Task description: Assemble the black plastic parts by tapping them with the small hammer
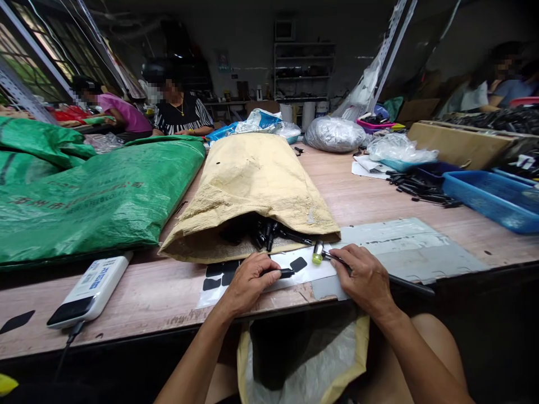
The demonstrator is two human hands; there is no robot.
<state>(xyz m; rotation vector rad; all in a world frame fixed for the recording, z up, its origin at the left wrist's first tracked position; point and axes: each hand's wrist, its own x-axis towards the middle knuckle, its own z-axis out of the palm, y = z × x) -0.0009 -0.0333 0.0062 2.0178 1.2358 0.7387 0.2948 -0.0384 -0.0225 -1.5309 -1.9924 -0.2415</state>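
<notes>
My left hand (252, 283) is closed around a short black tube-like part (286, 273), its tip pointing right over a white sheet (315, 269). Black rounded patches (298, 264) lie on that sheet. In my right hand (364, 275) is a small hammer (318, 252) with a metal head and a yellow-green face; its black handle runs out to the right past my palm. The hammer head is just right of the black part, apart from it. Behind my hands a tan woven sack (261, 179) lies with its mouth toward me, black parts (269, 233) inside.
A green sack (96, 196) and a white power bank (90, 292) with a cable lie left. A grey board (412, 247), loose black parts (425, 188) and a blue basket (492, 196) are right. An open sack (303, 359) hangs below the table edge. Several people sit farther back.
</notes>
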